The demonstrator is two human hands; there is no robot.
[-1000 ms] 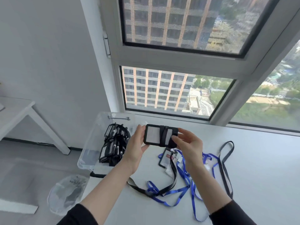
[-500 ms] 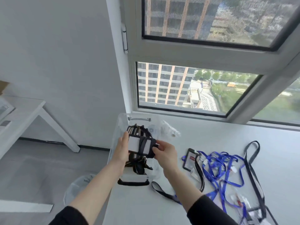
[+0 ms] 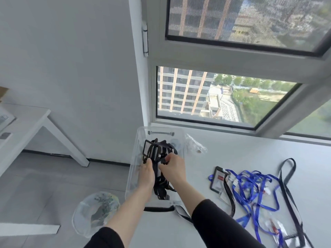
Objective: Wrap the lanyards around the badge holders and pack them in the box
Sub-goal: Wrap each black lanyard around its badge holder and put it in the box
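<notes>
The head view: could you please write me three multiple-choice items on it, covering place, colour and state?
1. Where are the left hand and right hand? A on the floor; B in the clear plastic box; C on the window frame.
2. The tangled lanyards on the white table are mostly: A blue; B green; C yellow.
3. The black badge holder beside them is: A wrapped; B unwrapped; C boxed.
Answers: B, both hold a wrapped badge holder between its walls; A, blue loops dominate; B, its strap trails loose.
</notes>
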